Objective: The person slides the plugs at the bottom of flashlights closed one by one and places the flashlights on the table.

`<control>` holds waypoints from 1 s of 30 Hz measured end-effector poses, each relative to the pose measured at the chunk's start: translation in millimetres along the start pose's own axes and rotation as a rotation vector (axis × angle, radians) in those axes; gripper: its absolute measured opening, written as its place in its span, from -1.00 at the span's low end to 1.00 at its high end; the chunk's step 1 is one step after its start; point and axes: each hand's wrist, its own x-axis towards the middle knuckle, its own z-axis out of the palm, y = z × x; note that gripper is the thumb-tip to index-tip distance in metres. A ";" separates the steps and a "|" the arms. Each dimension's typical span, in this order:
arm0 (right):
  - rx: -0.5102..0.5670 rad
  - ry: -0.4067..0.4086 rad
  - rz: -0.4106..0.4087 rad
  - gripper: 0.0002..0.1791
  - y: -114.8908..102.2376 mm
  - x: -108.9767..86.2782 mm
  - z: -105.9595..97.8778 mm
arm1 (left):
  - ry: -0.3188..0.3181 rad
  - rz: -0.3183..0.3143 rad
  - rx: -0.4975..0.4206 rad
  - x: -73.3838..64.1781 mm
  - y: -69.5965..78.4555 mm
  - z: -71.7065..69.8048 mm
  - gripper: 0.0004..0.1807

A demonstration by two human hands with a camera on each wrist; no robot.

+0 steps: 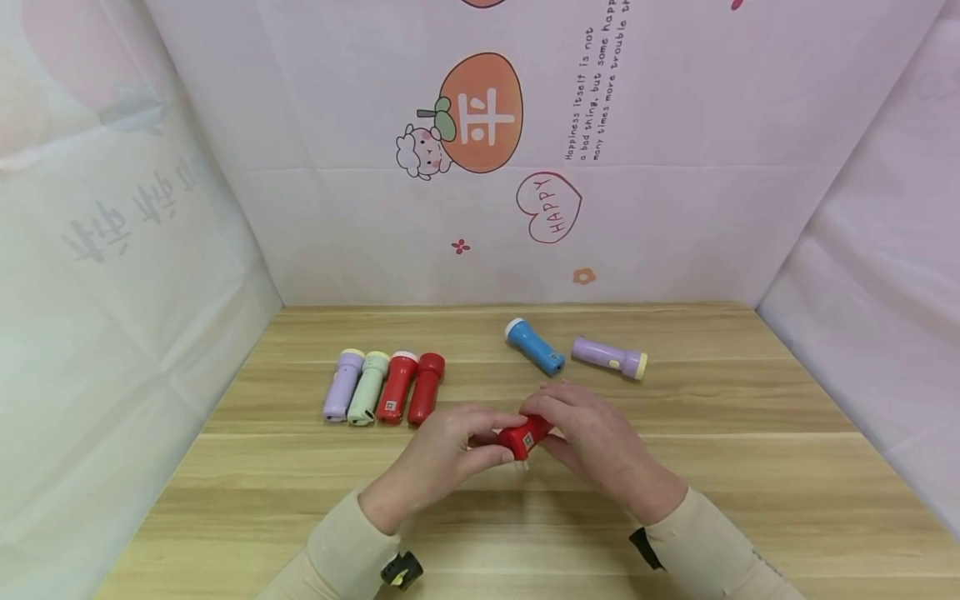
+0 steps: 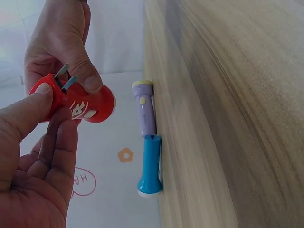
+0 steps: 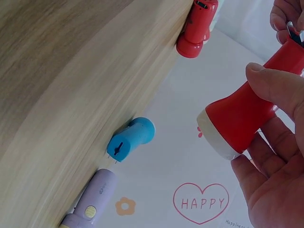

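Note:
Both hands hold a red flashlight (image 1: 525,435) above the middle of the wooden table. It has a white-rimmed head (image 3: 216,135), and two metal plug prongs (image 2: 70,83) stand out from its tail end. My left hand (image 1: 441,454) pinches the tail, thumb on the end beside the prongs. From the other side my right hand (image 1: 600,440) grips the body, with its thumb on the red casing and fingers beneath, near the head. White lettering and a light-coloured switch (image 2: 90,114) show on the side in the left wrist view.
On the left lie a purple flashlight (image 1: 342,387), a pale green one (image 1: 369,390), a red one with a white rim (image 1: 397,390) and an all-red one (image 1: 427,387), side by side. A blue flashlight (image 1: 536,347) and another purple one (image 1: 607,357) lie behind my hands, before the printed cloth backdrop (image 1: 360,242).

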 end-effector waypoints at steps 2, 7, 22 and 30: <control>-0.001 0.004 0.001 -0.46 0.1 -0.1 -0.1 | 0.008 -0.014 -0.044 0.0 -0.3 0.8 -0.49; 0.010 0.012 0.006 -0.47 0.0 0.8 -0.4 | 0.026 -0.074 -0.171 -0.1 -1.4 3.0 -0.52; 0.008 0.010 0.015 -0.48 -1.4 0.1 -4.1 | 0.071 -0.024 -0.154 0.5 1.8 6.1 -0.58; 0.019 0.017 0.001 -0.48 -0.5 -0.3 -4.2 | 0.089 -0.002 -0.116 0.4 3.4 6.7 -0.60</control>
